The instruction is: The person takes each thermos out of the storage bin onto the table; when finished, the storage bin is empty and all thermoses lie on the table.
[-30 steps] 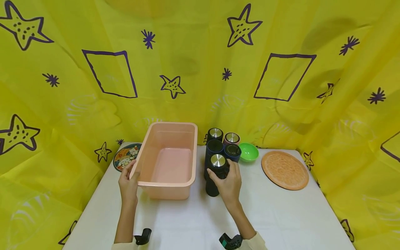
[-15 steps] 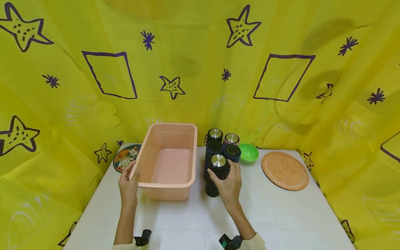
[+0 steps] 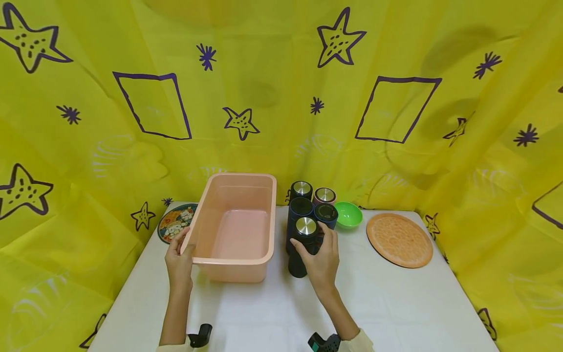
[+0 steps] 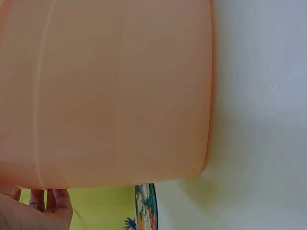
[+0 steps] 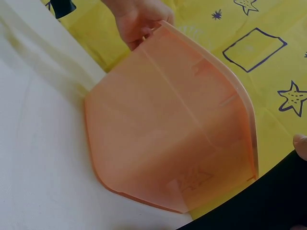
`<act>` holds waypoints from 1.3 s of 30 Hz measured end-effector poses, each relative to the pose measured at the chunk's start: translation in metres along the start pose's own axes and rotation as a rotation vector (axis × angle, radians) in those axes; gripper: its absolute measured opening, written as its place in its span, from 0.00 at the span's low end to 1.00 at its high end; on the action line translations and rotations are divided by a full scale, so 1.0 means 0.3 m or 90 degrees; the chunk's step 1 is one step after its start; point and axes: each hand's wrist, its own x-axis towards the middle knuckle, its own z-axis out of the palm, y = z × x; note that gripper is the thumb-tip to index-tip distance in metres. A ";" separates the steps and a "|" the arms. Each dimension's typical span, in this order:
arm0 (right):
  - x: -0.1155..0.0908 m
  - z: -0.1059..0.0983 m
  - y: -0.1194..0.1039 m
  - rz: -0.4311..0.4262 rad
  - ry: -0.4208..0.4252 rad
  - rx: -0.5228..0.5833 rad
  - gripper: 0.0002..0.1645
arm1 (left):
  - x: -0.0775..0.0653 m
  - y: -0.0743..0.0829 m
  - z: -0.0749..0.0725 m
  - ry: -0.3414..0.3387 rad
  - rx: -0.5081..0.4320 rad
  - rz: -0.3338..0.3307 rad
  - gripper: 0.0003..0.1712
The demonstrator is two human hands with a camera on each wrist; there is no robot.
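Observation:
My left hand (image 3: 178, 264) grips the near left corner of a peach plastic basin (image 3: 230, 272), thumb on the rim and fingers under its outer side. The basin stands on the white table with nothing inside it. In the left wrist view its wall (image 4: 124, 96) fills most of the picture. With my right hand (image 3: 324, 266) I hold a black thermos bottle (image 3: 306, 226) with a silver-topped lid, thumb on the left and fingers on the right. The right wrist view shows the dark bottle side (image 5: 264, 201) in the lower corner, with the basin (image 5: 158, 129) beyond.
Several more bottles stand close behind the held one, among them a silver-topped black one (image 3: 302, 187) and a pinkish one (image 3: 325, 195). Right of them are a green bowl (image 3: 349, 216) and an orange round board (image 3: 399, 240). A patterned plate (image 3: 173, 222) lies behind the basin's left side.

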 end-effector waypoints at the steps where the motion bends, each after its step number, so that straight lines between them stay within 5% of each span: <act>1: 0.000 0.001 0.001 -0.001 -0.001 0.001 0.49 | 0.002 -0.001 0.000 0.000 -0.001 0.000 0.24; 19: -0.002 -0.012 0.002 0.006 -0.010 0.028 0.45 | 0.010 0.004 0.004 0.000 0.017 -0.001 0.24; 26: 0.036 -0.069 -0.015 -0.019 0.015 0.034 0.33 | 0.012 0.017 0.022 -0.012 0.026 0.011 0.24; 32: 0.083 -0.128 -0.026 -0.055 0.004 -0.001 0.30 | 0.017 0.005 0.009 0.003 0.140 0.071 0.22; 39: 0.192 -0.224 -0.018 -0.116 -0.106 -0.126 0.39 | 0.024 0.041 -0.024 -0.036 0.337 0.192 0.22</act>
